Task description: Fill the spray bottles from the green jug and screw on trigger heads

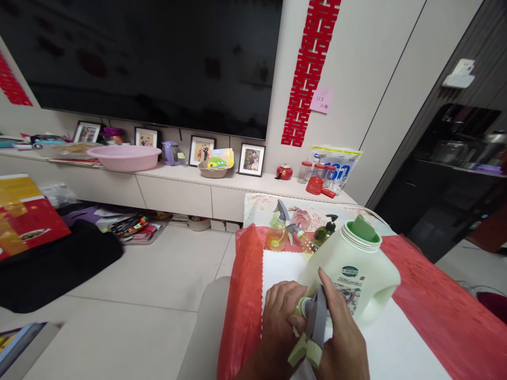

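Just in front of me, both hands are at a spray bottle with a grey spray head (317, 316) and pale green parts. My left hand (282, 309) is closed round the bottle at its greenish neck, hiding most of its body. My right hand (344, 330) grips the spray head, fingers along its side. Right behind them stands a large pale green jug (380, 269), its mouth uncapped with a green spout inside. Beyond the jug are a yellowish spray bottle (277, 236), another grey-headed sprayer (303, 237), a dark pump bottle (325, 230) and a pink glass dish (301, 219).
A white sheet (404, 348) lies on the red-covered table (431, 285). Along the wall, a low cabinet (190, 195) holds a pink basin (124, 158), framed photos, glass jars and a red scoop (316, 186). A black bag (63, 269) sits on the floor to the left.
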`<state>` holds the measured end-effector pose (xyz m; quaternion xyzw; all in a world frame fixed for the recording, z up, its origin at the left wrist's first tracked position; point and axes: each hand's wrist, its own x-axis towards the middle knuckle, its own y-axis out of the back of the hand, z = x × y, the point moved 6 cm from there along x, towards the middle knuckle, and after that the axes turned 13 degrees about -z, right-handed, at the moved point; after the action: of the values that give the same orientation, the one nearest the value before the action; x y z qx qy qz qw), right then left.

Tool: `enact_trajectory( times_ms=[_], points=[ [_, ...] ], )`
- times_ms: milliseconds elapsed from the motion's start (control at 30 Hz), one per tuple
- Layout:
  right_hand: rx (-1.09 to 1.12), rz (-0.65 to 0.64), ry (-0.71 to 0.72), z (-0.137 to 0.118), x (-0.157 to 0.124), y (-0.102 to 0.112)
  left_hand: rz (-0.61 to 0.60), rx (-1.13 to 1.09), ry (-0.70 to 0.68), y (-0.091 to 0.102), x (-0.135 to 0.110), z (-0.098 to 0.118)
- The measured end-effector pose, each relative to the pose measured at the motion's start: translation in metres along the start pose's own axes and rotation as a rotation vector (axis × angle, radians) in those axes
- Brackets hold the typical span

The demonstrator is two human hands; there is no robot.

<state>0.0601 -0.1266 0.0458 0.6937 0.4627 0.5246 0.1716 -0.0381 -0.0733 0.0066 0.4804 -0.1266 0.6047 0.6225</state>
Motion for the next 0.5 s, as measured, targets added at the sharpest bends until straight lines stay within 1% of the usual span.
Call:
enact_trajectory(
  times_ms=[67, 167, 233, 300, 400, 500],
  points=[
    [0.035, 0.012, -0.073, 0.002, -0.002, 0.0, -0.045, -0.019, 0.016, 0.002, 0.002, 0.002],
    [0.127, -0.013, -0.158, -0.001, -0.004, 0.002, -0.143, -0.054, 0.03, 0.003, 0.004, 0.003],
    [0.203, -0.028, -0.193, -0.006, -0.004, 0.006, -0.14, -0.056, 0.02, 0.004, 0.003, 0.004],
    [0.311, -0.016, -0.229, -0.013, -0.002, 0.013, -0.114, -0.052, 0.019, 0.004, 0.001, 0.001],
    [0.453, 0.066, -0.291, -0.018, 0.002, 0.028, -0.106, -0.046, 0.031, 0.0, 0.0, -0.004],
    [0.512, 0.146, -0.279, -0.009, 0.001, 0.048, -0.123, -0.055, 0.082, -0.004, 0.003, -0.012]
  ],
)
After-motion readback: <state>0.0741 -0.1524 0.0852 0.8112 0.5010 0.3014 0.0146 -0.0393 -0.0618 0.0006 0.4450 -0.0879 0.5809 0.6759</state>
